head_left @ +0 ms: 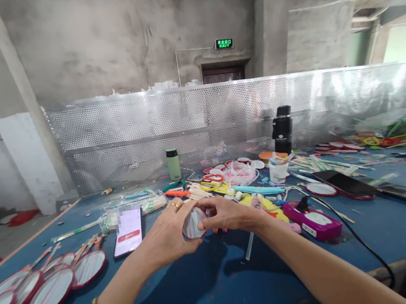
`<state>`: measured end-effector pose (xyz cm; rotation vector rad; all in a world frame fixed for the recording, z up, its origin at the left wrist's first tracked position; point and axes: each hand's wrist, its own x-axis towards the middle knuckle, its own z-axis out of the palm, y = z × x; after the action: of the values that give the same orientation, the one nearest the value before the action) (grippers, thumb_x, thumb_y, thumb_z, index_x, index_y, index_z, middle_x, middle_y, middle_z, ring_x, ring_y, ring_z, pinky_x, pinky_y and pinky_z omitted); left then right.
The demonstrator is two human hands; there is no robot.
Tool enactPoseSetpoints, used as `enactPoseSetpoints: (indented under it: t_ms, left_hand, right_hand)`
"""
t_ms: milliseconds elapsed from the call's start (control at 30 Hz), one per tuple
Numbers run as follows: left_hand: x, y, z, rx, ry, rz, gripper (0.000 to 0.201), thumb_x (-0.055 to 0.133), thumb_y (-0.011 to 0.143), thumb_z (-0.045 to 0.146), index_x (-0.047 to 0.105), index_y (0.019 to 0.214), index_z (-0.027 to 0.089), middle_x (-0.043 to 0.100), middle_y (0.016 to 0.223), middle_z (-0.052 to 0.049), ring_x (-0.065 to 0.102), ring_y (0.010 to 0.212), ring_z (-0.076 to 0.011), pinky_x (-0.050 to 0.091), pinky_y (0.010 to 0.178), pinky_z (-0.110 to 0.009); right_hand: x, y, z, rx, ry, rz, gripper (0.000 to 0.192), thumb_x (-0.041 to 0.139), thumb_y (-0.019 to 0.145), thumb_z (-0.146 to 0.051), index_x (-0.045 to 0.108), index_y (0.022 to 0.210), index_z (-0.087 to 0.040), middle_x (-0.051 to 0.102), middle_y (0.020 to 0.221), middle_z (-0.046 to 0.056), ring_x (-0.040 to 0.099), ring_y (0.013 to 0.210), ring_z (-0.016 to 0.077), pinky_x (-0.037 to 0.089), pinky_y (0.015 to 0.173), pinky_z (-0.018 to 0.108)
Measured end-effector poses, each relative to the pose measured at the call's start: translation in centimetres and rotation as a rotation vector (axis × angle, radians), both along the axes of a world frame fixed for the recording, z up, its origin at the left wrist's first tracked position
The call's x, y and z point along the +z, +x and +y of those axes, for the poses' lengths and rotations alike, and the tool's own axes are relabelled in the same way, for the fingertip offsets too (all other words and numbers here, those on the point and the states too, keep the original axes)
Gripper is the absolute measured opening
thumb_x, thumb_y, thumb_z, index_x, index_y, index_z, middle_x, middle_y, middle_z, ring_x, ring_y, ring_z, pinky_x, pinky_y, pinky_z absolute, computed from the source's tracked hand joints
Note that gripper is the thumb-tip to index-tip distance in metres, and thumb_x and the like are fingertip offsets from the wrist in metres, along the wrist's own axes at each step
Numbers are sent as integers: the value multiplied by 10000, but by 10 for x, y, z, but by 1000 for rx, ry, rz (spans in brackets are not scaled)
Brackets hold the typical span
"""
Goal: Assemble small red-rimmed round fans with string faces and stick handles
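Note:
My left hand (169,230) curves around a round disc (193,223) with a pale, streaked, glossy face. On the disc's other side, my right hand (223,214) grips its edge, the thumb lying on the face. Both hands hold it up above the blue table (195,297), and the fingers hide part of its rim. To the left lie several similar red-rimmed discs (52,294), overlapping, with sticks among them. A lit phone (128,230) rests beside my left forearm.
A purple device (314,220) with a black cable stands at right. Behind my hands are scissors (213,178), wooden sticks (198,190), a white cup (278,171), a green bottle (173,165) and a black flask (282,131). A perforated metal screen (137,126) closes the table's back.

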<state>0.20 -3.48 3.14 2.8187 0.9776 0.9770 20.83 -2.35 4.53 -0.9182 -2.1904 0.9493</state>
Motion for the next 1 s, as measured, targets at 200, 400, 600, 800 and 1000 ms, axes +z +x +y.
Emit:
enactPoseSetpoints:
  t_ms: [200,400,600,800,1000]
  left_hand:
    - [2,1,0,26,36,35,552,674,672,257,514,1198,211,548,1084,-93,523,1006,-258,469,855,-415]
    - [3,1,3,112,176,-17,514,658,700,263,491,1176,167,535,1125,-128,505,1070,-283,454,902,-435]
    - [4,-2,6,274,300,-114,479,628,755,301,472,1187,164,534,1059,-116,514,1031,-277,461,895,-433]
    - [8,-8,10,425,335,-185,497,648,743,360,482,1174,176,520,1082,-114,507,1059,-294,451,923,-449]
    - [9,-8,8,411,240,-171,515,658,738,379,485,1183,186,518,1107,-106,516,1080,-295,447,934,-444]
  right_hand:
    - [0,-4,0,-8,-3,11,407,645,784,-487,677,1049,-180,567,717,-22,470,519,71,403,429,179]
    - [3,-9,-4,-129,-29,103,359,562,845,-493,682,879,-156,535,578,-33,516,472,77,365,387,160]
    - [3,-9,-7,-156,-188,264,349,620,799,-471,681,898,-142,652,669,0,542,432,67,403,364,164]
    - [-11,-16,-1,-143,-155,339,312,685,742,-427,628,892,-160,719,812,29,531,401,54,399,354,171]
    - [-19,-21,0,-199,-154,386,267,748,684,-384,654,801,-163,596,595,-43,476,446,55,307,335,143]
